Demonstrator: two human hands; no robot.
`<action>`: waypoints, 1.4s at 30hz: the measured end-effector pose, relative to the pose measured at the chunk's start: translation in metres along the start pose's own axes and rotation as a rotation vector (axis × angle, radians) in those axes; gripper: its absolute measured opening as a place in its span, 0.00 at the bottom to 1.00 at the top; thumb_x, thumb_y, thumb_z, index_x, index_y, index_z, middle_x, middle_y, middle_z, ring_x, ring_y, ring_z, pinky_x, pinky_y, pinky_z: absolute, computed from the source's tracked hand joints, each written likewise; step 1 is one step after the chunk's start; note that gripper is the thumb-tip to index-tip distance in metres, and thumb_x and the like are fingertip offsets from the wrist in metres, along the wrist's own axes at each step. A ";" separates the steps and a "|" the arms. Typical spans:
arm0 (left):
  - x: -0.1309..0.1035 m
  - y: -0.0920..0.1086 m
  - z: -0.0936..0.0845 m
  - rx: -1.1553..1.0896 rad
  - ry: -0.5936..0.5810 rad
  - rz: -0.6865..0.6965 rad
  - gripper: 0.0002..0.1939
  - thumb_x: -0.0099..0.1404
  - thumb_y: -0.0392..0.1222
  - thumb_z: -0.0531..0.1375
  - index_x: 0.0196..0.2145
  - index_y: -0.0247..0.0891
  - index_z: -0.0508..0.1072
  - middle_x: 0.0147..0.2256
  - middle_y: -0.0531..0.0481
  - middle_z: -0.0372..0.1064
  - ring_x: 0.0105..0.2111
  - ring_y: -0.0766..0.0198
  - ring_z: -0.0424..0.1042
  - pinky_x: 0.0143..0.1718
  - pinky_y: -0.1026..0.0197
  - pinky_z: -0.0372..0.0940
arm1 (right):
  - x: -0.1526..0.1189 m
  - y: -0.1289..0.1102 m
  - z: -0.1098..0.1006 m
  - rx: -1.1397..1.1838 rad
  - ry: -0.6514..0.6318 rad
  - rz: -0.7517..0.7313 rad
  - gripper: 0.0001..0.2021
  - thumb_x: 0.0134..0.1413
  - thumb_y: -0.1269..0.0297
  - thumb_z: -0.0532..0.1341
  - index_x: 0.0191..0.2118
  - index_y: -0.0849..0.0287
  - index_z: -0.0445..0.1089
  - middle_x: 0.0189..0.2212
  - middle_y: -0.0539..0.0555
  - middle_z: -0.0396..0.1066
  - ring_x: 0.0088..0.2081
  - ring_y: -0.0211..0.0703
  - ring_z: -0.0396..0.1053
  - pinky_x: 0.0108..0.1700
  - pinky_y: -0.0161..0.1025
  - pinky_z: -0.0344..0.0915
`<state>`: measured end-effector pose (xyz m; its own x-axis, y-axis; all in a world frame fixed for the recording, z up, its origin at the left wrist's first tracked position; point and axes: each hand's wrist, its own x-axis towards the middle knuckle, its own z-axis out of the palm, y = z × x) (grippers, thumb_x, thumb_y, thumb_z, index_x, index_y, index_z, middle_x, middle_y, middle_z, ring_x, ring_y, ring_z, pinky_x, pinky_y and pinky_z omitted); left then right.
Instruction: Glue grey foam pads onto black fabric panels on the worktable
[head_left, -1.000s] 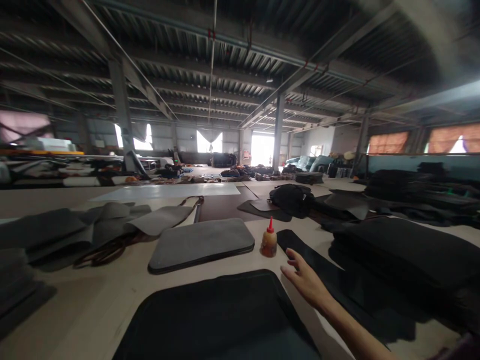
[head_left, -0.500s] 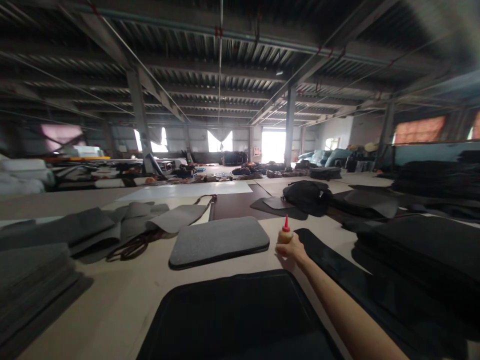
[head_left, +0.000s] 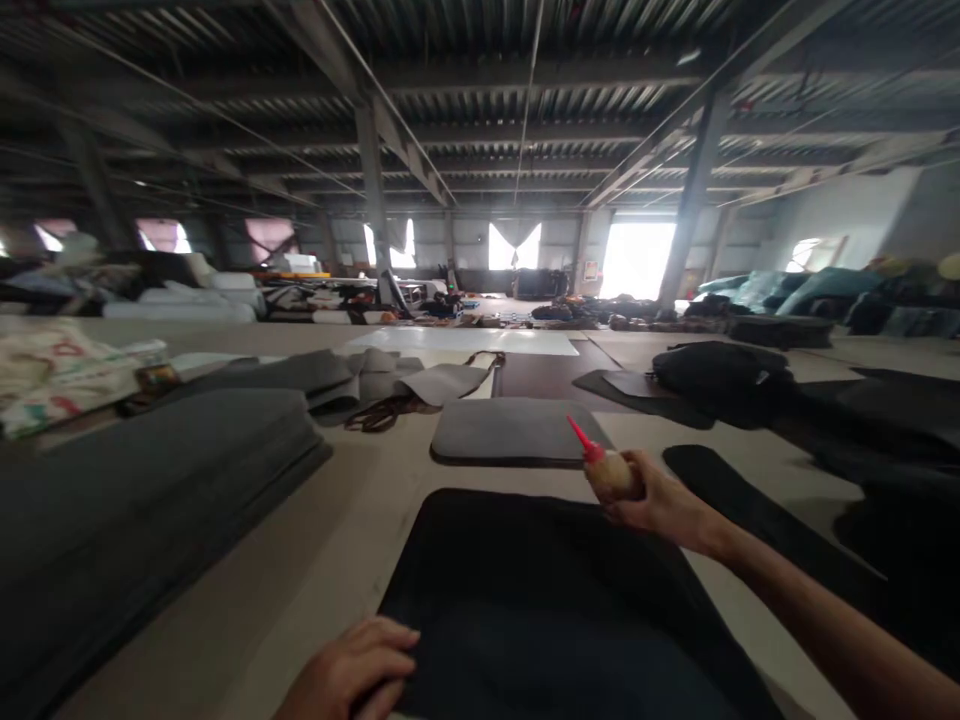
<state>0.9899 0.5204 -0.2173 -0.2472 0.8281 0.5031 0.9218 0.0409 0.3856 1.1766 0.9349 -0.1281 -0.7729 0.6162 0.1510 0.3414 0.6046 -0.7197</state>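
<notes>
Grey stack (head_left: 150, 470): flat felt-like sheets, far left on the tabletop (head_left: 330, 540).
Left hand (head_left: 352, 672): fingers curled, resting on the black panel's near-left edge.
Black panel (head_left: 540, 610): smooth, round-cornered.
Grey pad (head_left: 517, 440): matte, just behind.
Bottle (head_left: 606, 468): amberish fill (red nozzle tilted left), above the panel's far-right corner.
Right hand (head_left: 660, 500): fingers wrapped around the bottle.

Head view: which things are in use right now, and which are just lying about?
In use:
- glue bottle, tilted, held in right hand
- black panel, left hand resting on its near edge

Lying about:
- grey pad
- grey stack
- black strip
- black bag
- straps
- printed cloth
</notes>
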 end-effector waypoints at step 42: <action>-0.004 0.002 0.005 -0.141 0.234 -0.573 0.20 0.59 0.26 0.56 0.46 0.40 0.75 0.40 0.48 0.76 0.42 0.61 0.75 0.49 0.56 0.69 | -0.094 -0.137 0.119 -0.106 -0.406 -0.528 0.12 0.52 0.67 0.64 0.43 0.55 0.68 0.41 0.50 0.66 0.42 0.43 0.66 0.44 0.41 0.62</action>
<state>0.9944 0.5203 -0.2227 -0.7635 0.5514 0.3362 0.5793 0.3546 0.7339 1.1386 0.7344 -0.1246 -0.9832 -0.0013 0.1825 -0.1024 0.8319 -0.5454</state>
